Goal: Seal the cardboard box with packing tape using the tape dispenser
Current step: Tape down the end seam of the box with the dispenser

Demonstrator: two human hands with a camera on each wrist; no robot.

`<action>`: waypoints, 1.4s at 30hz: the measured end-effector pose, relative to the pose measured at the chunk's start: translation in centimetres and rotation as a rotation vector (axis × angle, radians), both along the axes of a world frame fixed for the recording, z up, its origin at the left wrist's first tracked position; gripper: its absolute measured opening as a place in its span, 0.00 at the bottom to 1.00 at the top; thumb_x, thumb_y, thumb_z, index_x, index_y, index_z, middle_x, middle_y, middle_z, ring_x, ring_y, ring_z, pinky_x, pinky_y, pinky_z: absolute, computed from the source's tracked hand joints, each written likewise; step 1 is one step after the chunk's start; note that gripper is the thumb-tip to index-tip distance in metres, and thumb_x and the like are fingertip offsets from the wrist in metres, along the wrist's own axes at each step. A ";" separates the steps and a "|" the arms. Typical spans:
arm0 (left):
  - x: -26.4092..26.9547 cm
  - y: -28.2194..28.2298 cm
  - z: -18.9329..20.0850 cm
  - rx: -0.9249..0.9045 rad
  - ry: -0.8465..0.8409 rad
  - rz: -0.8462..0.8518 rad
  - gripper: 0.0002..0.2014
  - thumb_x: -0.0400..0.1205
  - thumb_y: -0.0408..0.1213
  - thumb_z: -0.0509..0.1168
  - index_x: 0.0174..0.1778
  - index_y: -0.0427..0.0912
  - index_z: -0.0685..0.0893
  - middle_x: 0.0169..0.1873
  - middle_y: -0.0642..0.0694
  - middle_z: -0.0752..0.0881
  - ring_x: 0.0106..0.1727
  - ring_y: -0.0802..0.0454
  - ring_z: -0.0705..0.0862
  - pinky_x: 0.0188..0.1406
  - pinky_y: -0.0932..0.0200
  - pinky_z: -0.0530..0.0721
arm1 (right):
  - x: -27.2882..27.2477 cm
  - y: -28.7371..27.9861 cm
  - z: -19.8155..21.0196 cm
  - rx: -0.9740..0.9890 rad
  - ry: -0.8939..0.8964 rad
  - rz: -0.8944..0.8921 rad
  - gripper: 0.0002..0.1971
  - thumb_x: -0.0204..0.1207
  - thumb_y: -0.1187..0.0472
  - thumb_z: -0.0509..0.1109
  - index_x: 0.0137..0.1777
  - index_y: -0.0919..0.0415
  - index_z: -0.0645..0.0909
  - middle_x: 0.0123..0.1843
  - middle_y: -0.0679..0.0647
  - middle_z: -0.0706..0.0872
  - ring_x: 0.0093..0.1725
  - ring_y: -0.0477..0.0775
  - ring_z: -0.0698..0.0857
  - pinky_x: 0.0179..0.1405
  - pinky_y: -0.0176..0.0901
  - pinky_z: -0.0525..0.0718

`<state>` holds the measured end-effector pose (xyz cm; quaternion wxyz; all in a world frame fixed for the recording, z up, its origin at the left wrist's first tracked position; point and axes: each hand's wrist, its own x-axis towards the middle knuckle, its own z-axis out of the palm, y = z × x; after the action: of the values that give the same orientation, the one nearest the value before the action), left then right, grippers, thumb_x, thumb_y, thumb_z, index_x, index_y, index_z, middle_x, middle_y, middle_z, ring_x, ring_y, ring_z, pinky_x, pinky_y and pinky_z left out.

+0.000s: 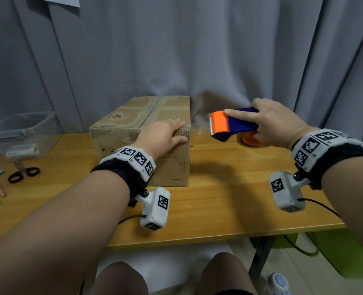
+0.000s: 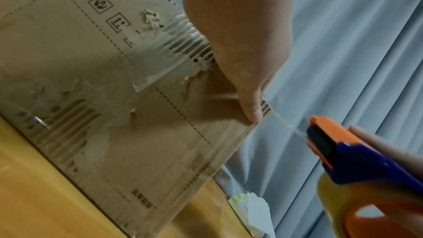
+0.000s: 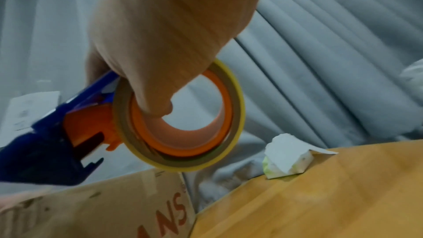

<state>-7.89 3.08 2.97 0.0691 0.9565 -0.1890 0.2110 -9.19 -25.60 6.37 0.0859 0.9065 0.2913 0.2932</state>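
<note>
A grey pleated curtain (image 1: 197, 50) hangs right behind my wooden desk (image 1: 229, 209), touching its far edge. The cardboard box (image 1: 121, 128) sits closed at the far edge, left of centre, with bare desk open in front of it and to its right. My left hand (image 1: 163, 135) lies flat over the box's near right top corner, fingers straight, thumb down the front face. My right hand (image 1: 276, 122) is clamped on the tape dispenser (image 1: 231, 124), held in the air just right of the box, forefinger stretched along its top, orange toothed end toward the box.

At the desk's left edge I see a clear plastic tub (image 1: 21, 135), black scissors (image 1: 24, 173) and a notebook corner.

The left wrist view alone shows a thin clear strand of tape (image 2: 286, 124) running from the box corner under my thumb to the dispenser's mouth, plus torn, ridged cardboard and glossy old tape on the front face. The right wrist view alone shows my fingers hooked through the orange core of the yellowish roll (image 3: 235, 115), red lettering on the box's side, and a crumpled white paper (image 3: 288, 156) at the desk's far edge.
</note>
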 end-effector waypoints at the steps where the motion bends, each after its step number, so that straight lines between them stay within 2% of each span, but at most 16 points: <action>1: 0.0 0.0 0.0 0.004 -0.005 0.000 0.28 0.82 0.55 0.61 0.77 0.50 0.69 0.77 0.51 0.70 0.77 0.52 0.68 0.73 0.55 0.67 | -0.2 -0.9 -0.4 0.020 -0.006 -0.014 0.39 0.70 0.61 0.74 0.79 0.41 0.63 0.46 0.63 0.77 0.40 0.58 0.73 0.41 0.49 0.74; 5: -0.3 -0.3 0.0 0.007 -0.037 0.036 0.29 0.80 0.57 0.61 0.76 0.51 0.71 0.76 0.52 0.72 0.76 0.53 0.70 0.71 0.55 0.70 | -1.1 -3.7 -1.7 0.082 -0.047 -0.052 0.40 0.67 0.63 0.77 0.78 0.44 0.66 0.42 0.64 0.76 0.37 0.58 0.70 0.39 0.51 0.73; 9: -0.6 -1.0 -0.4 0.006 -0.097 0.089 0.30 0.78 0.59 0.62 0.74 0.49 0.73 0.74 0.51 0.75 0.74 0.52 0.73 0.69 0.55 0.72 | -1.2 -3.7 -3.8 0.100 -0.049 -0.078 0.38 0.66 0.56 0.77 0.77 0.46 0.69 0.42 0.65 0.77 0.37 0.63 0.75 0.39 0.53 0.76; 12: -0.9 -1.4 -1.1 0.036 -0.163 0.114 0.32 0.77 0.61 0.62 0.73 0.46 0.74 0.71 0.47 0.78 0.71 0.49 0.76 0.67 0.52 0.73 | -0.8 -2.5 -5.6 0.127 0.066 -0.147 0.36 0.69 0.54 0.74 0.78 0.40 0.66 0.44 0.63 0.77 0.41 0.63 0.76 0.43 0.52 0.74; 15: -1.1 -1.6 -1.6 0.031 -0.208 0.114 0.32 0.77 0.60 0.62 0.73 0.44 0.74 0.70 0.45 0.79 0.70 0.47 0.76 0.70 0.50 0.71 | -0.7 -1.0 -6.4 0.096 0.193 -0.231 0.33 0.76 0.54 0.66 0.80 0.35 0.58 0.49 0.59 0.75 0.45 0.58 0.73 0.47 0.48 0.72; 19: -0.9 -1.5 -1.7 0.037 -0.214 0.110 0.31 0.78 0.60 0.62 0.72 0.44 0.75 0.69 0.45 0.80 0.69 0.46 0.77 0.70 0.50 0.71 | -0.7 1.5 -6.2 0.013 0.248 -0.263 0.31 0.80 0.53 0.59 0.81 0.35 0.52 0.47 0.54 0.69 0.44 0.54 0.68 0.46 0.45 0.68; 23: -0.7 -1.5 -1.8 0.033 -0.219 0.114 0.30 0.77 0.60 0.63 0.70 0.44 0.76 0.66 0.45 0.82 0.67 0.46 0.79 0.68 0.50 0.72 | -0.9 4.3 -5.8 -0.026 0.318 -0.281 0.31 0.80 0.55 0.57 0.80 0.34 0.53 0.47 0.55 0.70 0.47 0.57 0.73 0.49 0.49 0.73; 27: -0.6 -1.3 -1.9 0.045 -0.214 0.114 0.31 0.77 0.60 0.62 0.71 0.43 0.75 0.67 0.44 0.81 0.68 0.46 0.78 0.69 0.50 0.72 | -1.0 5.6 -5.1 -0.042 0.359 -0.299 0.32 0.80 0.60 0.58 0.80 0.35 0.54 0.50 0.56 0.73 0.52 0.60 0.78 0.50 0.51 0.77; 30: -0.6 -1.3 -1.8 0.053 -0.211 0.119 0.32 0.77 0.61 0.62 0.72 0.44 0.74 0.68 0.44 0.80 0.69 0.46 0.78 0.70 0.50 0.72 | -0.9 5.7 -4.1 -0.070 0.356 -0.316 0.32 0.78 0.61 0.58 0.79 0.35 0.58 0.59 0.58 0.79 0.55 0.61 0.80 0.47 0.50 0.75; 33: -0.6 -1.4 -1.8 0.056 -0.206 0.121 0.32 0.77 0.61 0.62 0.72 0.44 0.74 0.68 0.44 0.81 0.69 0.46 0.78 0.69 0.50 0.72 | -0.9 5.6 -3.4 -0.074 0.353 -0.329 0.31 0.78 0.62 0.59 0.78 0.36 0.61 0.62 0.58 0.80 0.57 0.62 0.82 0.46 0.49 0.74; 38: -0.7 -1.5 -1.4 0.076 -0.194 0.125 0.31 0.77 0.62 0.61 0.70 0.44 0.75 0.64 0.44 0.83 0.66 0.46 0.79 0.66 0.51 0.73 | -0.8 6.0 -2.6 -0.065 0.410 -0.355 0.32 0.77 0.64 0.61 0.77 0.36 0.63 0.63 0.56 0.81 0.58 0.61 0.82 0.46 0.49 0.74; 42: -0.9 -1.6 -1.3 0.089 -0.196 0.118 0.31 0.78 0.62 0.61 0.71 0.44 0.74 0.66 0.45 0.82 0.67 0.47 0.79 0.66 0.51 0.73 | -1.2 6.5 -1.6 -0.100 0.430 -0.378 0.30 0.77 0.63 0.63 0.76 0.36 0.65 0.59 0.55 0.82 0.55 0.60 0.83 0.47 0.48 0.76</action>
<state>-8.75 1.52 1.69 -0.0048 0.9429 -0.1476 0.2984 -10.41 -19.08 4.74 0.1197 0.9808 0.1428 0.0582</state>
